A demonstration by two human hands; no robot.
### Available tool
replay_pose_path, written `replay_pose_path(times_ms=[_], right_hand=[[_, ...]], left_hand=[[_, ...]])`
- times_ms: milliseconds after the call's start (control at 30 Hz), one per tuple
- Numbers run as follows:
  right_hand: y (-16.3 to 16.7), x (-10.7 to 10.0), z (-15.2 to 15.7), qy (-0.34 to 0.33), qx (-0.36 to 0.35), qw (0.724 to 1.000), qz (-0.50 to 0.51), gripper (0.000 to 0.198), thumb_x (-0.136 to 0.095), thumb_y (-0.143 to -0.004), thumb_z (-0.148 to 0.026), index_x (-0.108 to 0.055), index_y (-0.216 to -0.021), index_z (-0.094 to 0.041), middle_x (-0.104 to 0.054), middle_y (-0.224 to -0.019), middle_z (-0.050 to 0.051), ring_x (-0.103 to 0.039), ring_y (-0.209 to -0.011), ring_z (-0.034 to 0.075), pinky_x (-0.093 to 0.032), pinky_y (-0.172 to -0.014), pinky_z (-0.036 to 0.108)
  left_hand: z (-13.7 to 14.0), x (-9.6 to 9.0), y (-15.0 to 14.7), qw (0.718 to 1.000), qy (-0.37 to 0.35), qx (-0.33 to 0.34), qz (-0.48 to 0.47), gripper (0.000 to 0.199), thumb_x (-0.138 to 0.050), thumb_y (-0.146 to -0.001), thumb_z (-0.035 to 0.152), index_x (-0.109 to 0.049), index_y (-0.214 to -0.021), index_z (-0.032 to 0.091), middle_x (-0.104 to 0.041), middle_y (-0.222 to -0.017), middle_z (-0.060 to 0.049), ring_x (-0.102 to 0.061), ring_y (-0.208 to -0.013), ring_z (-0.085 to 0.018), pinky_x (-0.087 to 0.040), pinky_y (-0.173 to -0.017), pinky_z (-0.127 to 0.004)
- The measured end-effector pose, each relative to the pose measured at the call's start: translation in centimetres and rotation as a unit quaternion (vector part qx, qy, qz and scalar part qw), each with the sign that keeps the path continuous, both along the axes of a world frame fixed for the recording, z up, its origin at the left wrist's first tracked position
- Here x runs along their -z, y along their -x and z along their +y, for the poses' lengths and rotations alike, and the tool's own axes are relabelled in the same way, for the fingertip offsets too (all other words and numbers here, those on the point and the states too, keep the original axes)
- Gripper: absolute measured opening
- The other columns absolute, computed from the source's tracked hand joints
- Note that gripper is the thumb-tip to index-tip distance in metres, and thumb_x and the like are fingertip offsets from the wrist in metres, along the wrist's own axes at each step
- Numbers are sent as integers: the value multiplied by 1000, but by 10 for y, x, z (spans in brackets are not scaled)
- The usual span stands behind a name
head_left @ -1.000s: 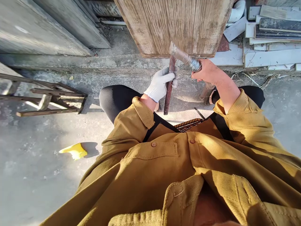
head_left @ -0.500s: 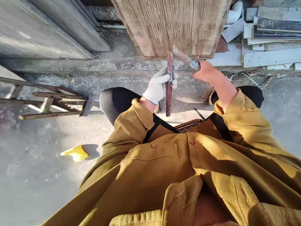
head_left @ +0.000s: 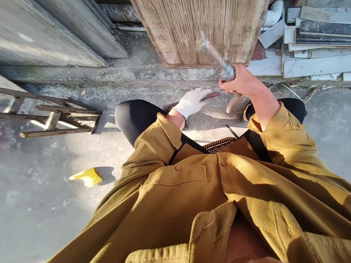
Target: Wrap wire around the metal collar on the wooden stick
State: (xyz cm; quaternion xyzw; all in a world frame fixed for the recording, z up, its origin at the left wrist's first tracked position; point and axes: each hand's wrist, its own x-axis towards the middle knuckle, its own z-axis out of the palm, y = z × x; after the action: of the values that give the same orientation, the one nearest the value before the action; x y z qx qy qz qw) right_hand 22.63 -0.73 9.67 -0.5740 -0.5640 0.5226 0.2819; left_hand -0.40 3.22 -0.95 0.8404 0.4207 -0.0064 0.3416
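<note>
In a white knitted glove, my left hand [head_left: 191, 102] is closed on a dark reddish-brown stick [head_left: 212, 95], which now lies crosswise under the palm with an end showing on each side. My bare right hand [head_left: 241, 83] grips a thicker wooden stick [head_left: 210, 53]. This one is tilted up to the left, with silvery wire [head_left: 227, 71] wound around it just above my fingers. Below the hand, a brown length [head_left: 234, 103] sticks out that seems to belong to it. The two hands are apart, and the sticks do not touch.
A weathered plank panel [head_left: 197, 33] stands ahead. Stacked boards [head_left: 318, 67] lie at the right, with a white pipe [head_left: 274, 14] behind. A wooden frame [head_left: 60, 117] and a yellow piece [head_left: 87, 178] are on the concrete floor at left. A striped woven item [head_left: 219, 145] shows between my knees.
My left hand has turned palm down, swinging the dark stick from upright to crosswise. My right hand has shifted slightly left, and its stick's far end has risen away from the other stick.
</note>
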Motion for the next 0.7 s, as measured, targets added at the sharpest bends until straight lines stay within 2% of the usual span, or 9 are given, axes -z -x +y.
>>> replay_pose_path(times_ms=[67, 133, 233, 333, 400, 500, 600, 700], right_hand=[[-8, -3, 4, -7, 44, 999, 10, 31, -62, -79, 13, -61, -73, -17, -56, -60, -4, -49, -53, 8, -45, -52, 21], [-20, -3, 11, -13, 102, 994, 24, 33, -59, -81, 16, -60, -75, -16, -54, -59, -6, -47, -50, 7, -47, -53, 20], [-44, 5, 23, -15, 200, 979, -45, 37, -60, -87, 18, -56, -81, -19, -51, -63, -7, -45, -50, 6, -51, -57, 20], [-61, 19, 34, 17, 245, 958, -149, 38, -63, -93, 12, -49, -85, -22, -50, -68, -7, -44, -51, 6, -49, -58, 21], [-67, 29, 37, 51, 235, 951, -195, 33, -68, -94, 7, -51, -87, -21, -52, -70, -4, -50, -54, 8, -48, -58, 23], [-68, 38, 39, 102, 184, 942, -262, 21, -71, -93, 2, -60, -93, -15, -60, -70, 1, -60, -60, 13, -51, -67, 27], [-63, 41, 38, 127, 125, 932, -317, 14, -71, -95, 1, -67, -105, -8, -69, -77, 10, -67, -69, 17, -53, -79, 30], [-55, 47, 36, 142, 52, 911, -383, 18, -70, -97, -2, -69, -115, -4, -74, -88, 17, -71, -79, 22, -53, -82, 31]], left_hand=[[-3, 0, -1, 996, 4, 83, 19, 69, -64, -91, 19, -62, -160, 27, -69, -152, -8, -63, -143, -33, -47, -123, -44], [-4, 1, -1, 993, 28, 113, -31, 72, -67, -88, 17, -62, -159, 27, -71, -150, -7, -64, -143, -30, -47, -124, -41], [-3, 6, 3, 975, 101, 77, -181, 73, -76, -82, 18, -65, -154, 21, -77, -138, -8, -68, -136, -29, -49, -122, -41], [-1, 12, 7, 922, 197, -13, -332, 71, -87, -76, 27, -70, -144, 17, -81, -114, -7, -76, -115, -27, -57, -107, -41], [-1, 15, 7, 883, 247, -76, -391, 67, -93, -72, 31, -73, -134, 16, -80, -102, -6, -77, -99, -23, -61, -95, -37], [-4, 16, 6, 830, 293, -140, -453, 68, -98, -72, 38, -72, -131, 16, -78, -97, -5, -74, -81, -18, -61, -80, -33], [-8, 14, 4, 776, 323, -179, -511, 75, -97, -79, 49, -67, -140, 18, -77, -98, -6, -73, -75, -16, -61, -72, -30], [-12, 10, 5, 742, 356, -205, -530, 74, -89, -87, 54, -63, -147, 19, -77, -99, -7, -74, -77, -18, -59, -66, -30]])
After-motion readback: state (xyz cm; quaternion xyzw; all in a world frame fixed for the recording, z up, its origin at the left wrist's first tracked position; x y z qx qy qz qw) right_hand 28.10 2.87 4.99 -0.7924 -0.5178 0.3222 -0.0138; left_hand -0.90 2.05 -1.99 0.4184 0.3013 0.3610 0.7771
